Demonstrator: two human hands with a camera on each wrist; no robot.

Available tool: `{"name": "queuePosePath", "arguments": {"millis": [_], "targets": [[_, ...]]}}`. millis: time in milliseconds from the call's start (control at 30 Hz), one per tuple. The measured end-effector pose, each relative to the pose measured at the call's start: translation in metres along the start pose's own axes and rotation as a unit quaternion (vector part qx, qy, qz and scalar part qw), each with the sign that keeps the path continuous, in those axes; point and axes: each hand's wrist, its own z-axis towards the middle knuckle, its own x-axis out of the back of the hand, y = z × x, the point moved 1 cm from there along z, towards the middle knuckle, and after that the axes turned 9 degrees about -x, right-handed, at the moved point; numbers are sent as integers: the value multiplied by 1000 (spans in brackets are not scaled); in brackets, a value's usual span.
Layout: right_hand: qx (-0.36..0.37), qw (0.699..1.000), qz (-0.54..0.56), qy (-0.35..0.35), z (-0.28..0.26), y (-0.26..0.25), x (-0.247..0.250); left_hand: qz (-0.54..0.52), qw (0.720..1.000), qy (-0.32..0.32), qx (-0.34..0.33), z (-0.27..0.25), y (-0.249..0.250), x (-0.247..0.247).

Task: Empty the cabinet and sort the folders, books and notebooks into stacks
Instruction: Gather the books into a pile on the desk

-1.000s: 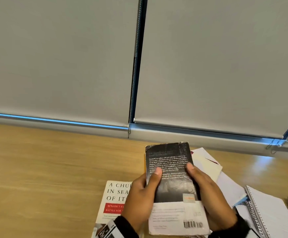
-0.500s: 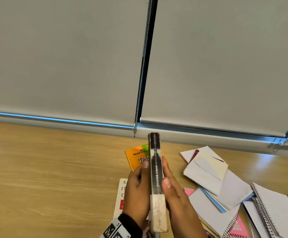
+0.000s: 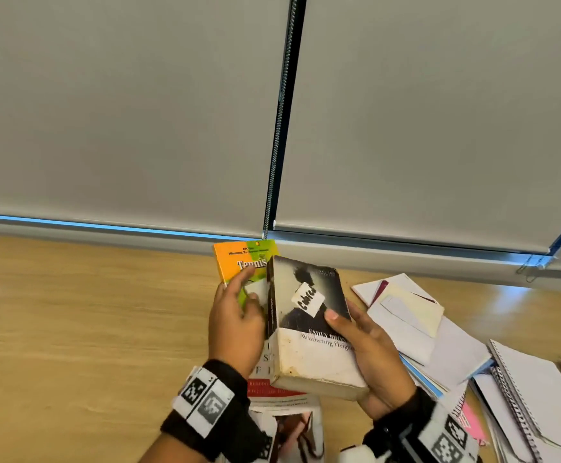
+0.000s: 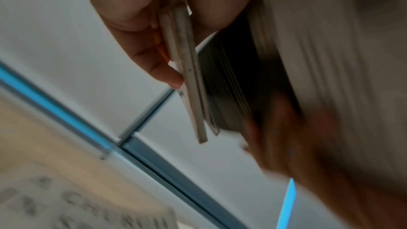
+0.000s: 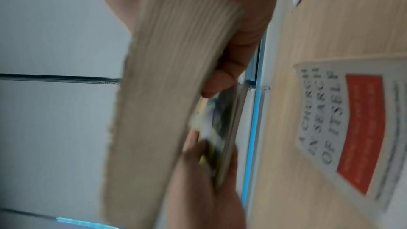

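Left hand: we see our left hand (image 3: 235, 324) holding the thin orange-and-green "Tennis" paperback (image 3: 244, 262), forefinger laid up its cover, the other fingers curled round its edge.
Right hand: our right hand (image 3: 371, 354) cups the thick, worn black-and-cream "Wuthering Heights" paperback (image 3: 309, 324) from below, thumb pinching its front cover.
Where the books are: both are lifted above the light wooden tabletop (image 3: 72, 329), side by side and touching, the thick one right of the thin one.
Left wrist view: it alone shows the thin book (image 4: 189, 74) edge-on, gripped between our fingers (image 4: 160, 69) and palm; the thick book beside it is a blur.
Right wrist view: only here do we see the thick book's yellowed, ridged page block (image 5: 171, 83), and the full title of the white book with a red band, "A Church in Search of Itself" (image 5: 343, 128), lying flat on the table.
Under the hands: in the head view that white book (image 3: 274, 379) is mostly hidden beneath our hands, directly below the held books.
Thick book's look: dark photograph on top, stained cream band below, a white handwritten label (image 3: 307, 299) stuck on the cover.
Right side: a loose heap of white envelopes and papers (image 3: 416, 315), then white spiral-bound notebooks (image 3: 533, 385) overlapping at the table's edge; a pink sheet (image 3: 471, 419) peeks out beneath.
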Motion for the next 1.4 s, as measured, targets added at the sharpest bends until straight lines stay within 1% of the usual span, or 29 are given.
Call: {"name": "queuePosePath", "arguments": {"millis": [67, 133, 200, 267, 367, 433, 500, 667, 767, 833, 900, 933, 967, 1000, 1067, 1100, 1167, 1233, 1300, 1333, 1400], "targets": [[17, 999, -31, 37, 4, 9, 10, 2, 998, 49, 24, 12, 0, 31], [8, 995, -75, 65, 9, 24, 18, -5, 994, 104, 31, 22, -2, 60], [-18, 990, -124, 70, 12, 38, 15, -39, 991, 126, 38, 28, 1, 78], [-51, 983, -164, 57, 17, 55, 8, -58, 989, 123, 53, 31, 2, 85], [-80, 976, -194, 54, 22, 72, 4, -52, 991, 86, 86, 25, -1, 80], [-82, 971, -215, 61, 24, 74, 3, -36, 993, 69, 85, 20, -5, 78], [-83, 966, -235, 63, 23, 73, 5, -43, 993, 54, 92, 18, -9, 75], [-91, 956, -268, 70, 20, 75, 8, -56, 992, 37, 103, 17, -10, 72], [-98, 954, -275, 62, 17, 75, 7, -63, 992, 26, 110, 16, -7, 69], [-77, 941, -321, 77, 14, 75, 4, -69, 991, 16, 115, 14, -6, 65], [-9, 905, -403, 135, 11, 67, 3, -72, 990, -8, 123, 9, -8, 60], [28, 892, -423, 159, 9, 60, 2, -73, 989, -25, 126, 4, -9, 57], [48, 895, -412, 163, 6, 52, 0, -72, 988, -44, 129, -2, -10, 52], [58, 909, -388, 144, 5, 46, -2, -71, 987, -65, 133, -9, -12, 46], [43, 932, -352, 78, 1, 38, -10, -68, 982, -104, 144, -26, -16, 35], [39, 934, -350, 62, 0, 38, -10, -57, 980, -117, 148, -35, -21, 29], [53, 921, -377, 83, 0, 41, -6, -14, 981, -130, 143, -48, -30, 23], [61, 906, -403, 112, -3, 45, 1, 63, 980, -150, 112, -55, -39, 23], [63, 885, -442, 134, -7, 49, 9, 147, 969, -181, 78, -59, -40, 26], [64, 869, -470, 139, -9, 51, 11, 174, 963, -193, 65, -60, -38, 28], [61, 856, -496, 134, -11, 53, 12, 203, 956, -206, 44, -61, -34, 29]]}}
